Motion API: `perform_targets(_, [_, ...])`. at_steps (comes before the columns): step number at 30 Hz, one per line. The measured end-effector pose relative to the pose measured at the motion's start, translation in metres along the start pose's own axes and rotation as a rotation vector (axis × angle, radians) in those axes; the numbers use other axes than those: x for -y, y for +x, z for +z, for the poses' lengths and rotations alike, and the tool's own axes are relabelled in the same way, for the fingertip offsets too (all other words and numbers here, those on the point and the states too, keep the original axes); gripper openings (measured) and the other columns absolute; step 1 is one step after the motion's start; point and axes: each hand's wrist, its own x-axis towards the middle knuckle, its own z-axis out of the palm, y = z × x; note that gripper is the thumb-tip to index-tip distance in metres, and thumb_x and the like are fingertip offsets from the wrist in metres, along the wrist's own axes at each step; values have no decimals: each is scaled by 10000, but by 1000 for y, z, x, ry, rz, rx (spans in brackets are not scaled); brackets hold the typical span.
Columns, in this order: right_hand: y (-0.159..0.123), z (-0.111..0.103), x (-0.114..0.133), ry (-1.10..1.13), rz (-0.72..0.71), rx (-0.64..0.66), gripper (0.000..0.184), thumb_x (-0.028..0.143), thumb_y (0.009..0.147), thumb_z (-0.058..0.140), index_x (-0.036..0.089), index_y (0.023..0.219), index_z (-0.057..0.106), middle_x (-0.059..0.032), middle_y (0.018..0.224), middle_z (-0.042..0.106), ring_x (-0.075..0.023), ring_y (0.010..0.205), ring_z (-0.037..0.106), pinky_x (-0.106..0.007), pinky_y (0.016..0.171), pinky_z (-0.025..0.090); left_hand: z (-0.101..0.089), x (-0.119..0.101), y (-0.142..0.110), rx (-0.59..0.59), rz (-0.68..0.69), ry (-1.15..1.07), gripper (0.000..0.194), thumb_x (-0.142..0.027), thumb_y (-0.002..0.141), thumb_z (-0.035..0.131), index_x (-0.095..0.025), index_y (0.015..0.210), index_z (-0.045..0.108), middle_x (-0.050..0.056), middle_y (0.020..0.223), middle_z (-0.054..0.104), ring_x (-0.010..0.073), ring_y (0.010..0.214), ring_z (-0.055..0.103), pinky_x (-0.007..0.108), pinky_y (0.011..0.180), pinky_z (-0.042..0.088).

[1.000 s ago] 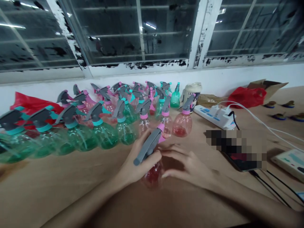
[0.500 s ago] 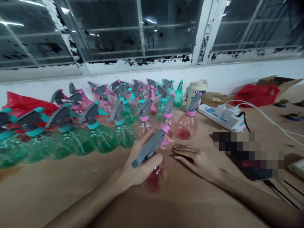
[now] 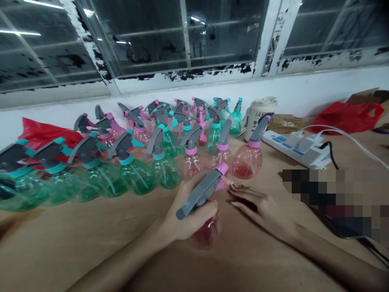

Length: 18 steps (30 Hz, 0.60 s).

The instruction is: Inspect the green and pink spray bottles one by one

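Note:
My left hand (image 3: 185, 211) is wrapped round the neck of a pink spray bottle (image 3: 206, 235) with a grey trigger head (image 3: 200, 190) and a pink nozzle. The bottle stands on the brown table (image 3: 91, 235) in front of me. My right hand (image 3: 258, 205) lies flat on the table just right of the bottle, fingers stretched out, its fingertips close to the nozzle and holding nothing.
Several green and pink spray bottles (image 3: 136, 162) stand in rows by the wall. A pink bottle (image 3: 251, 156) stands apart at their right end. A white cup (image 3: 258, 115), a power strip (image 3: 296, 146) with cables, and red bags (image 3: 349, 115) lie to the right.
My right hand has come off the bottle and now rests flat on the table beside it. My left hand keeps its grip on the bottle.

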Motion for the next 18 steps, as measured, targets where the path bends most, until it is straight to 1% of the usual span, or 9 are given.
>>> perform_targets(2, [-1,2,-2,1,35,-26,365,333,864,514,188,1198,548,-80,1192,616,-215,1109,565,-413,950,472,1,0,0,0,5,-15,146,-196,618,448,-238,751,492,-64,542,414,126,484,423,254,470,384])
perform_targets(4, [-1,3,-4,5,41,-29,376,325,864,514,186,1213,523,-86,1199,608,-209,1116,558,-407,952,469,1,1,0,2,20,-13,112,-200,621,443,-239,723,466,-60,556,417,125,483,413,255,468,370])
perform_targets(6, [-1,4,-5,5,24,-20,370,313,869,506,184,1216,513,-89,1212,598,-203,1136,541,-403,968,455,1,2,2,-12,48,16,58,-207,619,443,-235,669,433,-44,592,441,130,511,424,264,491,375])
perform_targets(9, [-1,4,-5,0,9,-20,374,313,872,504,186,1224,511,-91,1226,588,-209,1157,522,-421,984,437,0,3,3,-22,99,64,46,-221,618,454,-228,626,409,-29,610,452,137,544,426,277,535,391])
perform_targets(13, [-1,3,-3,-1,3,-5,344,316,876,498,193,1193,551,-88,1230,587,-218,1168,513,-439,989,430,0,4,4,-9,97,72,32,-219,629,455,-220,659,464,-22,623,483,140,557,458,280,554,418])
perform_targets(16, [-1,3,-2,-7,-3,12,338,312,885,484,184,1187,563,-89,1239,581,-217,1175,506,-438,997,424,0,5,2,19,51,47,117,-210,634,455,-219,725,527,-15,646,536,146,571,518,284,557,451])
perform_targets(18, [-1,2,-3,-9,-2,21,344,317,886,483,191,1196,561,-83,1243,579,-218,1178,503,-439,996,426,1,7,0,32,-2,9,151,-209,632,473,-223,760,552,-17,649,558,149,572,546,285,552,470])
